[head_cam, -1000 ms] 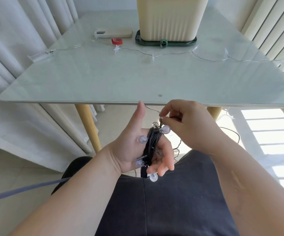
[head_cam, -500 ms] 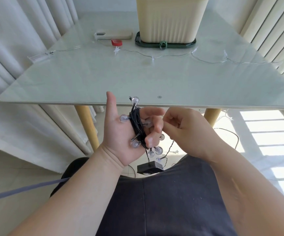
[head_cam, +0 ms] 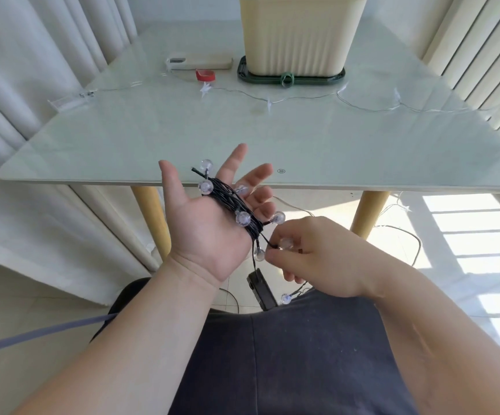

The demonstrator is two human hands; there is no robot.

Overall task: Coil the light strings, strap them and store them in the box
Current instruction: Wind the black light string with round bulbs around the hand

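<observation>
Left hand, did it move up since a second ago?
Yes. The left hand rose; its fingers now overlap the table near edge, formerly below it.

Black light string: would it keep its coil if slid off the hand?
Probably not: the black light string looks thin and floppy, shaped only by the left hand. Its dangling battery box would likely drag loops loose.

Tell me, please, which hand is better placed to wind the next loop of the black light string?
Likely the right hand: it pinches the free wire beside the coil. The left hand lies open with the coil wrapped around it, so it only serves as the form.
</observation>
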